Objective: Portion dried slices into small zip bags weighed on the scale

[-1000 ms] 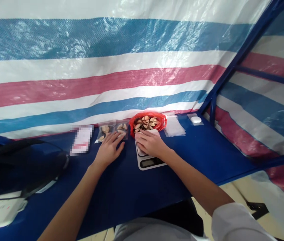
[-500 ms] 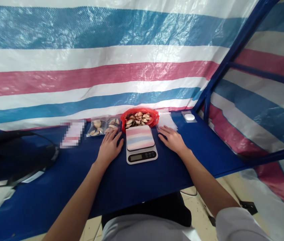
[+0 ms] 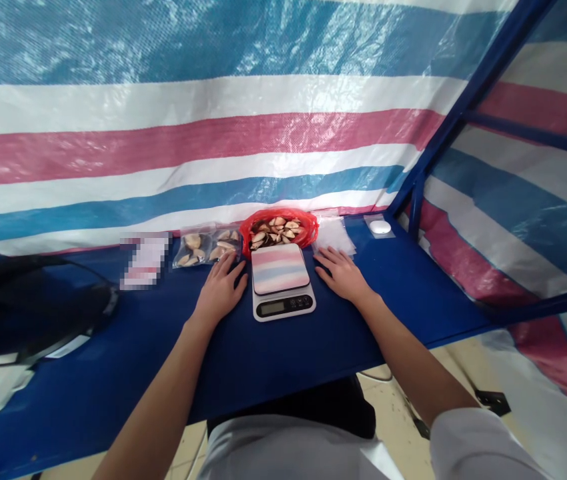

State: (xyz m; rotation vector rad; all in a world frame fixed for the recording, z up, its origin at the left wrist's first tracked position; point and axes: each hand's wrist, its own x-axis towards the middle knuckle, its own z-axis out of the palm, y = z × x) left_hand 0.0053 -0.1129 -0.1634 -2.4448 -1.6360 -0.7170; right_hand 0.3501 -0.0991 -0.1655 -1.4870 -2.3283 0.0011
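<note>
The left hand [image 3: 221, 288] and right hand [image 3: 344, 275] rest palm-down on the blue table [image 3: 283, 363], spread loosely and gripping nothing, at nine and three o'clock from the scale [image 3: 280, 270], with the red bag [image 3: 310, 230] just beyond at twelve.

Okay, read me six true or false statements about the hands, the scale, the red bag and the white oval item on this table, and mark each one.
1. The scale sits between the left hand and the right hand. True.
2. The red bag holds sliced pieces. True.
3. The left hand is gripping the scale. False: it lies open to the left of the scale.
4. The scale is behind the red bag. False: it is in front, nearer the person.
5. The white oval item lies right of the red bag. True.
6. The right hand is inside the red bag. False: it is outside, right of the scale.
</note>
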